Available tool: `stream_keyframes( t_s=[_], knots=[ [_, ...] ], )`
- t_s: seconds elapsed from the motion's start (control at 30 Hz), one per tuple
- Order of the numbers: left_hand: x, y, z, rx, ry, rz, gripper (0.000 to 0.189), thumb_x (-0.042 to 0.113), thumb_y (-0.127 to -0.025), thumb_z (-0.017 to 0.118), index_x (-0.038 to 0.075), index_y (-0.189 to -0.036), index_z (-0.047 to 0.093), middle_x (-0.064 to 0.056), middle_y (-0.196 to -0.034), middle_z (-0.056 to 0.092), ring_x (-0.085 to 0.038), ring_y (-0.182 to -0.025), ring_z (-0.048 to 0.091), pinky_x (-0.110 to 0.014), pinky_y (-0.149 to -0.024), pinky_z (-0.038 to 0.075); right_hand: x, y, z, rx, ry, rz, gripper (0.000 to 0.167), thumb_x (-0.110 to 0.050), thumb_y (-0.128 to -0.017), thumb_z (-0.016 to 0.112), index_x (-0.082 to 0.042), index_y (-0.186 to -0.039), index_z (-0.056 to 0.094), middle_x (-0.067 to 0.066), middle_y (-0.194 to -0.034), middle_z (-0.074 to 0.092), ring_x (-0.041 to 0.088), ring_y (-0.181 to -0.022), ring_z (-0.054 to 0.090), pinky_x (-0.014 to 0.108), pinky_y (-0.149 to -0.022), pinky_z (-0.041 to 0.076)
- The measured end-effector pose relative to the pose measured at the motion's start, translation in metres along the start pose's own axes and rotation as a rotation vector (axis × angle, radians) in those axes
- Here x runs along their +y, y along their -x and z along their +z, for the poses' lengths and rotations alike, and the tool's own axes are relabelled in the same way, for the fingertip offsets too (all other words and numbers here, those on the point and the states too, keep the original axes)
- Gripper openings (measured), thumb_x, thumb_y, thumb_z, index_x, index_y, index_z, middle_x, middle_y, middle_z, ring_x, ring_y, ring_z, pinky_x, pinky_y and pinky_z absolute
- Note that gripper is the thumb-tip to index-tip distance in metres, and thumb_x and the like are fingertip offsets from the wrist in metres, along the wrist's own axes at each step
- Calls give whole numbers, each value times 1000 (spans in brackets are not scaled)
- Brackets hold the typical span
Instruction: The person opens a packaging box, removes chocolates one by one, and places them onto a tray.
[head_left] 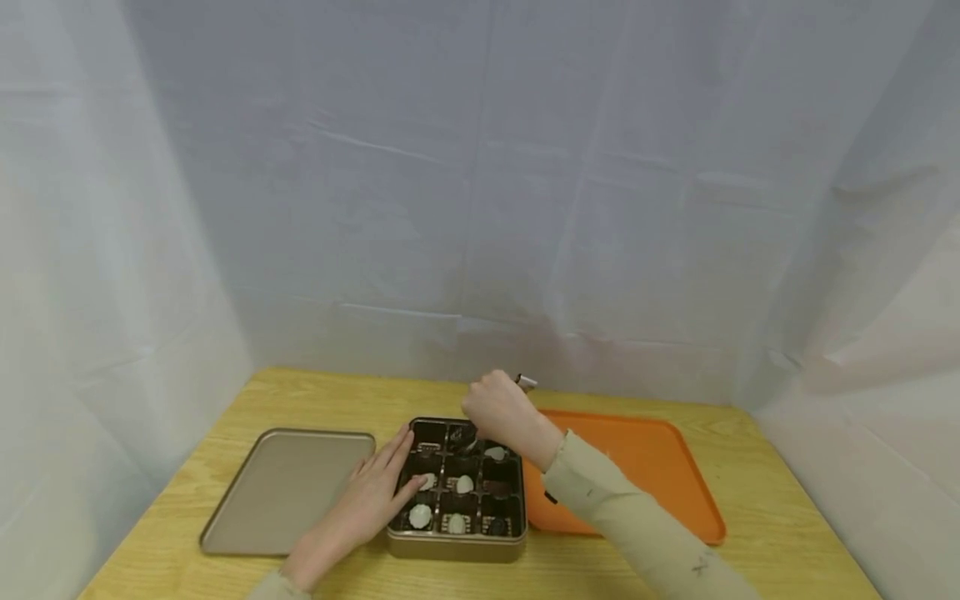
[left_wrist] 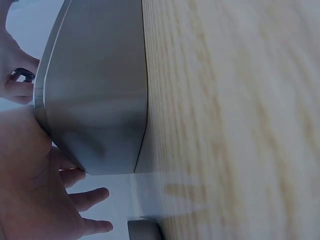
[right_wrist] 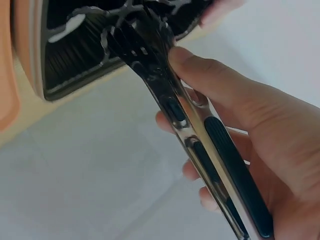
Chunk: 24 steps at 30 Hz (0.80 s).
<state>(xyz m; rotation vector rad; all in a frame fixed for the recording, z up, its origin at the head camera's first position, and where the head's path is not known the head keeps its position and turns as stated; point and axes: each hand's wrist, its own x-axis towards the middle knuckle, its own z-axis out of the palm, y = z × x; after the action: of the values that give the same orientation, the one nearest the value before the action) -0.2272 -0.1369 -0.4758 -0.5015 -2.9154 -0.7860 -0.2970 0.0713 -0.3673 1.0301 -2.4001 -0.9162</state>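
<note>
Working from a distance, I have my right hand (head_left: pixel 510 417) grasping a pair of tongs (right_wrist: pixel 235 172), their dark heads together in the twelve o'clock compartment of a metal tin (head_left: pixel 456 548); whether they pinch a piece there I cannot tell. My left hand (head_left: pixel 370 502) is released, straight fingers laid on the tin's nine o'clock rim, thumb over the compartment beside it. Six of the tin's nine compartments visibly hold something: a pale round piece (head_left: pixel 420 517) between seven and eight o'clock, a pale oval piece (head_left: pixel 457 523) at six, a dark piece (head_left: pixel 497 526) between four and five, and more pale ones at nine, at the centre (head_left: pixel 464 484) and between one and two. I make out no piece between ten and eleven; the three o'clock compartment is too dark to read. If pieces are going in, I judge the work past its midpoint, with the far side left to settle. Beyond, on the wooden surface (head_left: pixel 315 402), a flat metal lid (head_left: pixel 296 492) lies off the tin at nine o'clock, an orange tray (head_left: pixel 663 475) at three.
</note>
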Motion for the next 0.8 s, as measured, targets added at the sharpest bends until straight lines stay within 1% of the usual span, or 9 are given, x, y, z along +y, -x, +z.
stream_keyframes(
  t_s=[0.07, 0.17, 0.23, 0.3, 0.4, 0.47, 0.57, 0.67, 0.8],
  knots=[
    [0, -1, 1, 1, 0, 4, 72, 41, -104, 55, 1, -158, 29, -17, -165, 25, -51, -143, 35, -73, -113, 24, -1, -1, 4, 8, 3, -8, 51, -58, -74, 84, -24, -51, 54, -6, -49, 50, 9, -46, 47, 23, -43, 28],
    [-1, -2, 2, 3, 0, 8, 72, 41, -104, 55, 1, -158, 30, -18, -165, 25, -51, -143, 34, -73, -113, 24, 1, 1, 7, 26, 9, -12, 51, -56, -76, 83, -24, -51, 53, -6, -49, 49, 8, -45, 45, 24, -43, 26],
    [-1, -2, 3, 1, 2, 8, 71, 40, -105, 55, 1, -158, 30, -18, -165, 25, -51, -143, 34, -74, -113, 24, 2, 4, 7, 42, 10, -12, 53, -57, -76, 83, -24, -51, 50, -6, -49, 46, 8, -44, 39, 25, -44, 22],
    [-2, -2, 3, 1, 4, 9, 71, 40, -105, 55, 1, -158, 30, -18, -165, 25, -51, -143, 34, -74, -113, 24, 5, 7, 5, 54, -2, -10, 58, -57, -77, 82, -24, -51, 43, -6, -47, 40, 7, -43, 30, 26, -47, 17],
    [-2, -2, 3, 1, 7, 8, 71, 39, -104, 55, 0, -158, 30, -18, -165, 25, -51, -143, 34, -74, -113, 23, 10, 12, 1, 61, -42, -5, 56, -57, -76, 82, -24, -51, 44, -7, -48, 41, 7, -44, 27, 25, -47, 16],
    [-2, -2, 3, 4, 7, 8, 71, 39, -104, 55, 0, -158, 30, -18, -165, 25, -51, -143, 34, -74, -113, 23, 15, 16, 0, 60, -80, 3, 51, -56, -77, 82, -24, -52, 50, -7, -50, 46, 6, -44, 33, 23, -45, 21],
    [-1, -2, 2, 10, 0, 12, 71, 38, -104, 56, 0, -158, 30, -18, -165, 25, -51, -143, 34, -73, -113, 23, 20, 23, 4, 73, -124, 9, 39, -56, -78, 81, -24, -61, 67, -8, -60, 59, 7, -48, 47, 20, -44, 35],
    [-2, -2, 2, 11, -4, 17, 70, 38, -104, 56, -1, -157, 31, -19, -164, 26, -51, -142, 35, -74, -113, 24, 23, 34, 15, 126, -170, 19, 32, -55, -80, 80, -26, -69, 74, -10, -68, 63, 8, -56, 55, 19, -47, 43],
    [-1, -1, 1, 13, 3, 17, 70, 37, -104, 56, -1, -157, 31, -19, -164, 26, -52, -142, 35, -74, -113, 24, 24, 51, 37, 239, -260, 49, 23, -52, -80, 81, -29, -79, 78, -10, -74, 64, 9, -62, 58, 20, -48, 46]
  ],
)
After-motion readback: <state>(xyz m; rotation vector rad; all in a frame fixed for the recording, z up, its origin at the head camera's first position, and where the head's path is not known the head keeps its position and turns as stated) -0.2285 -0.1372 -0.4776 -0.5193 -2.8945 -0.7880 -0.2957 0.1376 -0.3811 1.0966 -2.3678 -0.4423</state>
